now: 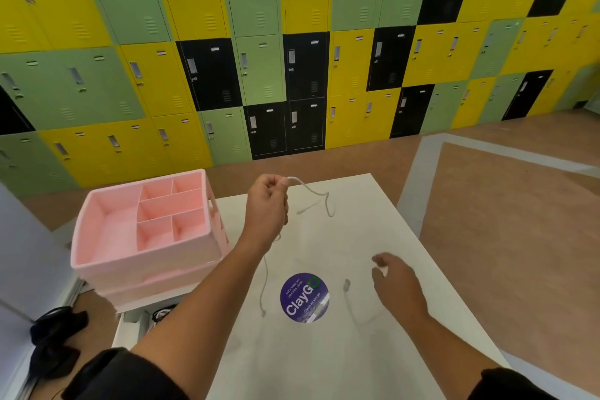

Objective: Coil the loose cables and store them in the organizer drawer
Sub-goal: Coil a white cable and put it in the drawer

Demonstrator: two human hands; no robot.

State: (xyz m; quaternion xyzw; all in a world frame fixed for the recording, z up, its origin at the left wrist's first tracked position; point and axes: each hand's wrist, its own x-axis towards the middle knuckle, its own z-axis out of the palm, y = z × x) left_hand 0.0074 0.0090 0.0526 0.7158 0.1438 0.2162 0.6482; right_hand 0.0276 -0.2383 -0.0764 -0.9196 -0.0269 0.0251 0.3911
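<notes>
Fingers of the left hand (267, 201) pinch one white cable (313, 196), which hangs toward 6 o'clock. Right hand (394, 279) fingers curl on a second cable (352, 305) lying on the tabletop (357, 360). Pink organizer (146, 224) sits at 9 o'clock, nearer the left hand.

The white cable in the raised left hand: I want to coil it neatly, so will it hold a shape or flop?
Probably floppy: the white cable sags in loose kinks from the left hand, and its other end trails limp on the table. It looks thin, so likely light. Coils may spring open unless pinched.
</notes>
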